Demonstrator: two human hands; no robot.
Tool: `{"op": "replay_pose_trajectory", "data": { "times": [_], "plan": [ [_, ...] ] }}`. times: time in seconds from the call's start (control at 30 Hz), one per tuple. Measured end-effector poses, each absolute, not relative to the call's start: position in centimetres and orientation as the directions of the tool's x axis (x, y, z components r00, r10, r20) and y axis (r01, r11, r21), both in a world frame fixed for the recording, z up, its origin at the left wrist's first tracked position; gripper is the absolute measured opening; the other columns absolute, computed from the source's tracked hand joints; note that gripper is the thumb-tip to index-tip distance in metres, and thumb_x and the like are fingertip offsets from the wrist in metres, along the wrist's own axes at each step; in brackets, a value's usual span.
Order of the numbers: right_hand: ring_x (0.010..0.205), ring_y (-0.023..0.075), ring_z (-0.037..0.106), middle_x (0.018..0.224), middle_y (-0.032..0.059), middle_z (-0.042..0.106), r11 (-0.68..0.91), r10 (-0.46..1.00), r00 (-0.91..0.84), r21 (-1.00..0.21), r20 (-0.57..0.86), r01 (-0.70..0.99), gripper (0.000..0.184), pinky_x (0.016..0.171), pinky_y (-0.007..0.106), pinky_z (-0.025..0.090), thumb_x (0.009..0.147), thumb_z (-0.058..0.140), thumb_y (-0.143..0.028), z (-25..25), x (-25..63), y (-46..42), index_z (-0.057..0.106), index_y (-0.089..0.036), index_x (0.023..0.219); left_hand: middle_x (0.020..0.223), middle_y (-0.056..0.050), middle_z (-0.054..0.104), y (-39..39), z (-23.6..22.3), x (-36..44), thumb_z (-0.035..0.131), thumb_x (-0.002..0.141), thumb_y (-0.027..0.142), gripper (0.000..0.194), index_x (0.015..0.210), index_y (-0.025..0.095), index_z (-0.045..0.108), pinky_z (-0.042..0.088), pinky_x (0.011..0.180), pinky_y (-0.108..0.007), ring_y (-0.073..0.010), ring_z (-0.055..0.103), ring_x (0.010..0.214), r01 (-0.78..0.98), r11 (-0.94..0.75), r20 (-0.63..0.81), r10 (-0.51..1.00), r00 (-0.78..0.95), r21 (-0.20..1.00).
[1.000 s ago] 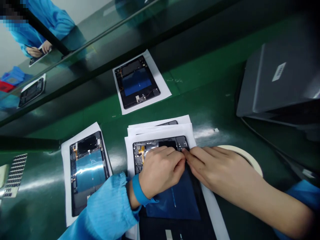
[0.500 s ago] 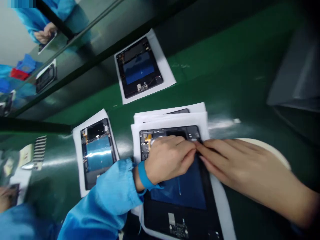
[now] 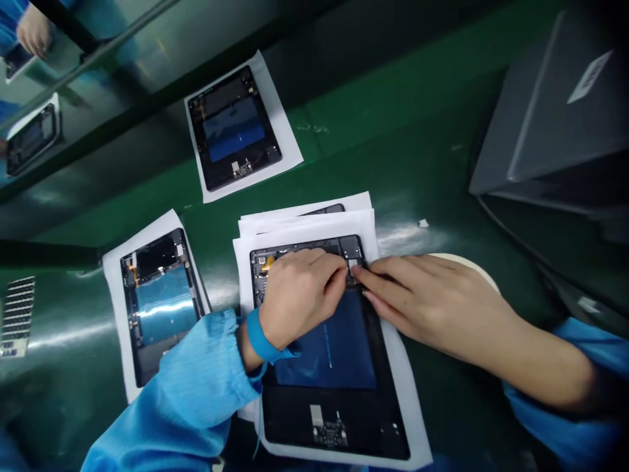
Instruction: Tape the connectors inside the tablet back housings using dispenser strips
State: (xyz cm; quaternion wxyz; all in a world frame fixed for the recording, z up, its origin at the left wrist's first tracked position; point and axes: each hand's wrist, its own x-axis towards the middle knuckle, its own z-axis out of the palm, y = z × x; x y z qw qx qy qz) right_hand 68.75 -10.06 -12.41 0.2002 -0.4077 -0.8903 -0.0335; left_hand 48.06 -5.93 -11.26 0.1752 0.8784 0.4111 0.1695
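An opened tablet (image 3: 334, 387) with a blue battery lies on white paper in front of me, on top of a stack of similar sheets. My left hand (image 3: 297, 298) rests on its upper part, fingers curled and pressed near the top right corner. My right hand (image 3: 427, 301) comes in from the right, its fingertips pinched at the same corner next to the left fingers. What they press or hold there is too small to make out. A blue wrist strap circles my left wrist.
Two more opened tablets lie on paper, one tablet (image 3: 160, 305) at the left and another tablet (image 3: 233, 128) further back. A roll of tape (image 3: 472, 265) lies under my right hand. A dark grey machine (image 3: 555, 118) stands at the right. A sheet of small pads (image 3: 17, 314) is at the far left. Another person's hand (image 3: 32, 29) shows top left.
My view has shifted and tilted, so everything sits a little higher and further left. Both hands stay pressed at the tablet's top right corner with little movement.
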Motion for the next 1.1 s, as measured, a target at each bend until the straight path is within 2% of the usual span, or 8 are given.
{"op": "replay_pose_trajectory", "data": {
  "times": [0.17,0.4,0.73,1.1],
  "plan": [
    [0.072,0.016,0.059,0.09,0.0045,0.067,0.66,0.718,-0.571,-0.128,0.399,0.74,0.023,0.067,0.033,0.047,0.098,0.055,-0.023,-12.76,69.03,-10.38,0.07,-0.013,0.113,0.069,0.001,0.062,-6.08,-11.11,48.26,0.052,0.099,0.022,0.022,0.082,0.019,0.067,0.042,0.063,-0.029,-0.0149,0.059,0.066,0.678,-0.606,0.107,0.773,0.625,0.417],
    [0.073,0.0161,0.062,0.093,0.006,0.069,0.668,0.722,-0.569,-0.183,0.393,0.721,0.023,0.067,0.033,0.05,0.097,0.057,-0.021,-12.96,69.29,-10.29,0.069,-0.011,0.113,0.072,0.0,0.064,-6.08,-11.06,48.37,0.051,0.098,0.021,0.023,0.08,0.019,0.066,0.042,0.063,-0.03,-0.0149,0.059,0.066,0.676,-0.593,0.103,0.78,0.617,0.437],
    [0.074,0.0147,0.062,0.091,0.002,0.071,0.686,0.704,-0.559,-0.214,0.438,0.696,0.013,0.069,0.031,0.048,0.093,0.065,-0.016,-12.72,69.44,-10.4,0.071,-0.017,0.104,0.069,0.001,0.061,-6.08,-11.18,48.37,0.054,0.096,0.02,0.021,0.079,0.019,0.066,0.04,0.061,-0.03,-0.0146,0.058,0.064,0.67,-0.595,0.118,0.78,0.614,0.444],
    [0.071,0.0134,0.061,0.09,0.0023,0.07,0.671,0.718,-0.558,-0.201,0.417,0.713,0.014,0.067,0.031,0.046,0.095,0.062,-0.017,-12.64,69.31,-10.47,0.072,-0.018,0.104,0.07,0.001,0.062,-6.08,-10.95,48.32,0.052,0.097,0.019,0.021,0.08,0.019,0.065,0.042,0.063,-0.03,-0.0147,0.059,0.065,0.672,-0.598,0.111,0.778,0.619,0.437]
  ]
}}
